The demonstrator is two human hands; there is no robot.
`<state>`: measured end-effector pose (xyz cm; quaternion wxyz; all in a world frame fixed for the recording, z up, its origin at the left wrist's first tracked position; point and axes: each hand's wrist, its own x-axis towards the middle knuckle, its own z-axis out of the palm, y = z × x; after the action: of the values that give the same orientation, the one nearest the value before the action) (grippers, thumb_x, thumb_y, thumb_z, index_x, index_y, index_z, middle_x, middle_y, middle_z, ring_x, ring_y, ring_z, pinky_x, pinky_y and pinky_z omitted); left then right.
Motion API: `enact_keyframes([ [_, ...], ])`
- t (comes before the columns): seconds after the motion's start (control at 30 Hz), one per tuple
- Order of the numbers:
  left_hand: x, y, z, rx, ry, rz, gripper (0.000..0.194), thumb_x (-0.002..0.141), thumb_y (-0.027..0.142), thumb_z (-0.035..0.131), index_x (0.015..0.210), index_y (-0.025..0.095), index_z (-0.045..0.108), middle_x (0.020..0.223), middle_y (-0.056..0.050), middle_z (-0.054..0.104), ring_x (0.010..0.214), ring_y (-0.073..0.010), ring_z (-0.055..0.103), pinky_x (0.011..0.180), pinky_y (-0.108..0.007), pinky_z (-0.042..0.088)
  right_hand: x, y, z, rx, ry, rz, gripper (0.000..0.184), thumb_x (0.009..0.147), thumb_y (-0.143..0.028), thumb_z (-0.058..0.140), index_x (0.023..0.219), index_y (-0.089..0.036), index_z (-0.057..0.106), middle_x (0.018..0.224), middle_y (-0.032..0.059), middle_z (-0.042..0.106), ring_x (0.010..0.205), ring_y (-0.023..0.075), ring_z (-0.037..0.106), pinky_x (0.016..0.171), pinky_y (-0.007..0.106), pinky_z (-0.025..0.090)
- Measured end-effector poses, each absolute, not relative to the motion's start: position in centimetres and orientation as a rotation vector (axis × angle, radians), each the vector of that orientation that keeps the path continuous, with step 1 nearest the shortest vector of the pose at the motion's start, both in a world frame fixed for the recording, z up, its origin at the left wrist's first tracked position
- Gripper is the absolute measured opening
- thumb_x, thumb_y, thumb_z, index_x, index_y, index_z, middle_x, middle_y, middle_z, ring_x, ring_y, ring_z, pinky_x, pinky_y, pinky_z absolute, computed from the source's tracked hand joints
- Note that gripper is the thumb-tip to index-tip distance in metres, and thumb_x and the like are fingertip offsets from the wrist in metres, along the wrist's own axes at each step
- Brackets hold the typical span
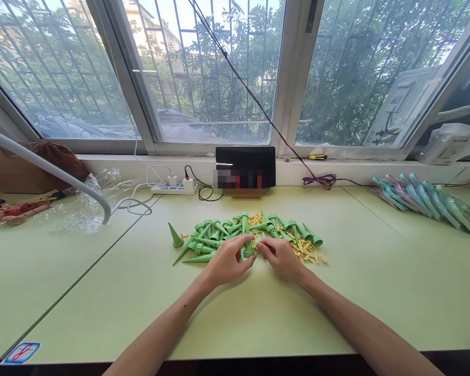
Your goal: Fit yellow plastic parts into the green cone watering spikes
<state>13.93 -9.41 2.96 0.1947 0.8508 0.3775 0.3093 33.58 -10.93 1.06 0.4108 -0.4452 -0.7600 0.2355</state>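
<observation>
Daylight pours through three big windows (pixel 219 68) in grey frames (pixel 290 73), with bars and leafy trees (pixel 344 78) outside. Below them runs a white sill (pixel 196 161). The pale green table (pixel 290 318) stretches wide beneath, dark seams crossing its top; a dark screen (pixel 245 162) stands at its back, beside a white power strip (pixel 174 189).

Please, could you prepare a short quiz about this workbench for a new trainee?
1. True or false: the white power strip is left of the black screen.
2. What is between the thumb and fingers of the left hand?
A) a cable
B) a green cone
C) a plastic bag
3. Fill in: the small loose pieces near the right hand are ____ in colour.
Key: 1 true; 2 B; 3 yellow
</observation>
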Motion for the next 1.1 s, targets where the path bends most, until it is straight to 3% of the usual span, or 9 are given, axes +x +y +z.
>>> enact_keyframes([
  [0.23,14.0,-9.5,3.2,2.368,1.063,0.863,0.037,0.083,0.026,0.059,0.119,0.02,0.059,0.076,0.001,0.062,0.049,-0.0078,0.046,0.053,-0.022,0.04,33.6,-11.1,1.3,-1.097,-1.851,0.64,0.022,0.095,-0.036,0.053,0.104,-0.018,0.062,0.071,0.0005,0.059,0.058,0.0135,0.048,0.054,0.025,0.038],
  [0.8,13.8,-9.5,3.0,2.384,1.066,0.868,0.036,0.081,0.025,0.059,0.117,0.02,0.06,0.078,0.001,0.063,0.05,-0.0084,0.048,0.053,-0.022,0.04,33.5,-10.9,0.9,-1.084,-1.89,0.625,0.027,0.098,-0.037,0.046,0.086,-0.019,0.061,0.068,0.0,0.055,0.058,0.0135,0.042,0.055,0.026,0.034],
  [1.1,13.8,-9.6,3.0,2.392,1.037,0.869,0.038,0.081,0.024,0.06,0.119,0.02,0.06,0.081,0.0,0.064,0.05,-0.0078,0.049,0.053,-0.022,0.041,33.5,-10.7,0.3,-1.127,-1.91,0.618,0.041,0.102,-0.039,0.038,0.067,-0.02,0.045,0.058,-0.0032,0.045,0.054,0.0126,0.038,0.053,0.026,0.031],
])
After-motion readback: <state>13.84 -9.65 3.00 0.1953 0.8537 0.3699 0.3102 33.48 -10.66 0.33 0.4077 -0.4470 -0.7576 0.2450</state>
